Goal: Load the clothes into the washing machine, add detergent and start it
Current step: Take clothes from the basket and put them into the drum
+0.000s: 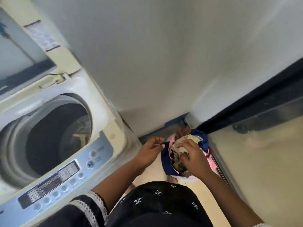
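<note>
A top-loading washing machine (pixel 105 112) stands at the left with its lid (pixel 49 38) raised and its dark drum (pixel 60 133) open. On the floor to its right sits a pink basket (pixel 211 161) heaped with clothes (pixel 185 141). A dark blue garment (pixel 166 163) drapes over the basket's near rim. My left hand (pixel 149 153) pinches the edge of that blue garment. My right hand (pixel 191 156) reaches into the pile, its fingers curled on a cream and checked piece of cloth.
The machine's control panel (pixel 65 177) with several round buttons faces me at lower left. A grey wall (pixel 164 63) rises behind the basket. A dark door frame and track (pixel 246 115) run along the right beside the tiled floor (pixel 262 161).
</note>
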Demonstrator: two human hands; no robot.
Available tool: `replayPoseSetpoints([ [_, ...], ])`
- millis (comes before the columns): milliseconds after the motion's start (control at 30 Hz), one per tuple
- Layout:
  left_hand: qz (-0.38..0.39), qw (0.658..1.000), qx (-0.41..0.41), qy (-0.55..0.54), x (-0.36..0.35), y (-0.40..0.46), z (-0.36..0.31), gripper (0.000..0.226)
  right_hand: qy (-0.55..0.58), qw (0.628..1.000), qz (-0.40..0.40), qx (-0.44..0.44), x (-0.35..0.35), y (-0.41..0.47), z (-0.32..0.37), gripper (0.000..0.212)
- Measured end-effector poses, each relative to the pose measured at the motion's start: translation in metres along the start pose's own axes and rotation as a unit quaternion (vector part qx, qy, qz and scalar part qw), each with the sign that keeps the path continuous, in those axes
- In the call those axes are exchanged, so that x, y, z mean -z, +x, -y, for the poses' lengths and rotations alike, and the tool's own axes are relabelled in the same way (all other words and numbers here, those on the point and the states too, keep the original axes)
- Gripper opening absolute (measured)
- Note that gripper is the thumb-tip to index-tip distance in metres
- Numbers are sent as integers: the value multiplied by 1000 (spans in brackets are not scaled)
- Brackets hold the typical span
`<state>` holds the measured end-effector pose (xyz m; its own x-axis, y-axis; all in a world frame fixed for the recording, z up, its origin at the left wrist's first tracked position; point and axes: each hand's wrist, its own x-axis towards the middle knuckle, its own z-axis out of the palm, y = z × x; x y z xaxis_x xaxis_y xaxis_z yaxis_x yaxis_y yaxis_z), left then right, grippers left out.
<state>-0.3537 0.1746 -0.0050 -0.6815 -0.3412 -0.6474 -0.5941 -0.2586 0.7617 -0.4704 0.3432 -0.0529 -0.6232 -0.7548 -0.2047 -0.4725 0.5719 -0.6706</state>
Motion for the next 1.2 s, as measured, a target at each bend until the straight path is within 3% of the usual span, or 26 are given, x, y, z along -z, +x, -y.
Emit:
replayPoseSetpoints([
  [133,10,996,44,73,-45,39,28,15,-19,989,106,-99,-4,-13,-78,33],
  [300,32,986,58,151,-80,91,68,17,-65,966,202,-145,-29,1,-154,37],
  [433,52,978,74,186,-99,139,103,25,-138,939,282,-138,-54,38,-208,47],
  [567,58,971,86,217,-107,183,139,41,-212,916,306,-151,-83,83,-248,52],
  [767,38,972,83,218,-106,215,166,28,-293,853,405,-148,-128,112,-291,57],
  [933,23,963,95,250,-91,203,188,32,-253,862,397,-189,-148,87,-291,83],
  [1033,26,963,105,247,-87,188,191,32,-208,875,395,-185,-146,69,-281,81],
  [1200,34,972,86,218,-85,173,189,29,-225,894,333,-199,-138,72,-284,67],
])
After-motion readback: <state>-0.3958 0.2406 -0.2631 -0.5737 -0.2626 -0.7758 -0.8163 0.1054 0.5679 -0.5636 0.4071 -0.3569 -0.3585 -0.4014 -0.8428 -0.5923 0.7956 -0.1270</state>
